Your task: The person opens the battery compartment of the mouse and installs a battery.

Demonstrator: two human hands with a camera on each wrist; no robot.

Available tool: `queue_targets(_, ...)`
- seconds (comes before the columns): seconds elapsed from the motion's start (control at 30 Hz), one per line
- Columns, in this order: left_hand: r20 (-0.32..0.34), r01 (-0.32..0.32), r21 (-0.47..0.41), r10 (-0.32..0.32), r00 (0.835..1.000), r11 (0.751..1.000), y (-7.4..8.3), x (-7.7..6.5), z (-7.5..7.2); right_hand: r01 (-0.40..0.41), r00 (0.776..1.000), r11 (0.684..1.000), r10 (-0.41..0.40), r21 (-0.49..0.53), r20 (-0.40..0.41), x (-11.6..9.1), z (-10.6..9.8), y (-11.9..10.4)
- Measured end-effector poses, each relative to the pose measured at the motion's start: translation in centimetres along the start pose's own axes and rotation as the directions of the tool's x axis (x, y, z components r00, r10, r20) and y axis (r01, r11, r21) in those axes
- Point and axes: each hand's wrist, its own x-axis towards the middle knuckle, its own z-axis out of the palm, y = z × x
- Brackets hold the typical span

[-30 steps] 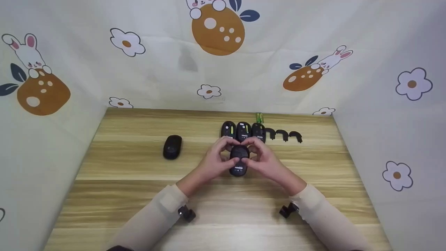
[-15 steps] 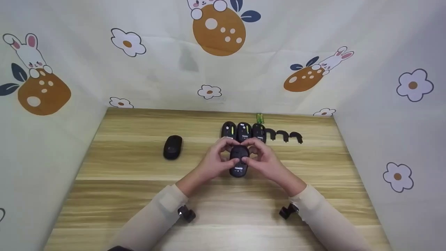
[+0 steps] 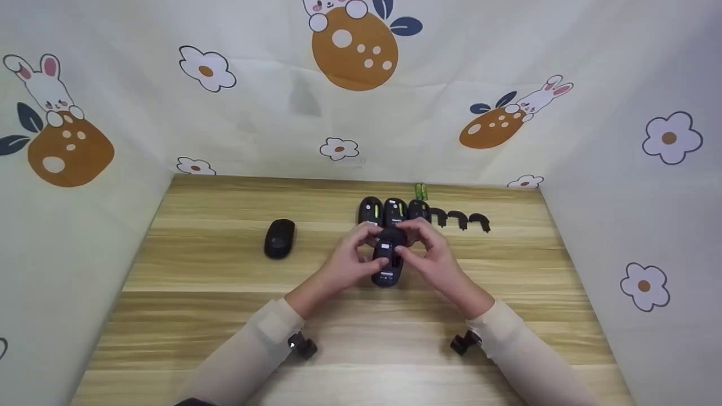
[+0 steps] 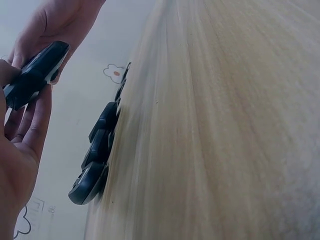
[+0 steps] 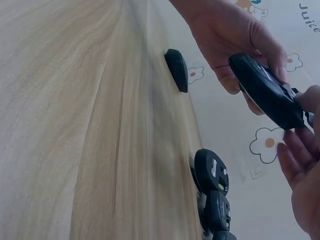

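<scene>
The right grip point(image 3: 433, 254) is shifting outward and a dark cover point(image 3: 394, 235) is lifting from the upturned mouse point(image 3: 383, 256), baring a white label point(image 3: 385, 246). The left grip point(image 3: 351, 254) is pinching the mouse's left side; the right grip seems to be pinching the cover. The mouse is hovering between them, long axis pointing forward, cover nearer the right grip.

Wooden table point(image 3: 383, 349), pale backdrop point(image 3: 254, 113) (rabbit prints point(image 3: 46, 93))

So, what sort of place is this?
Likely a small, screened-off workspace for handwork: a table, patterned cloth on three sides, and a computer mouse held near three more mice lying bottom-up in a row.
</scene>
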Motion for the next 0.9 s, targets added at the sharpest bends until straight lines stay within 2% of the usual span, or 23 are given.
queue_targets(0.13, 0.018, -0.004, -0.008, 0.004, 1.0, 1.0, -0.1, -0.1, 0.2, -0.022, 0.998, 1.0, 0.022, 0.01, -0.062, 0.1, -0.2, -0.1)
queue_targets(0.53, 0.034, 0.021, -0.013, -0.02, 0.999, 1.0, 0.1, -0.1, 0.4, -0.046, 0.992, 0.996, 0.056, 0.081, -0.118, 0.3, -1.0, 0.1)
queue_targets(0.7, 0.037, 0.033, -0.011, -0.033, 0.999, 0.999, 0.2, -0.1, 0.3, -0.069, 0.989, 0.993, 0.081, 0.099, -0.121, 0.2, -2.0, 0.2)
queue_targets(0.9, 0.037, 0.051, -0.004, -0.051, 0.998, 0.999, 0.4, -0.2, 0.3, -0.104, 0.985, 0.992, 0.112, 0.07, -0.131, 0.1, -3.9, 0.9)
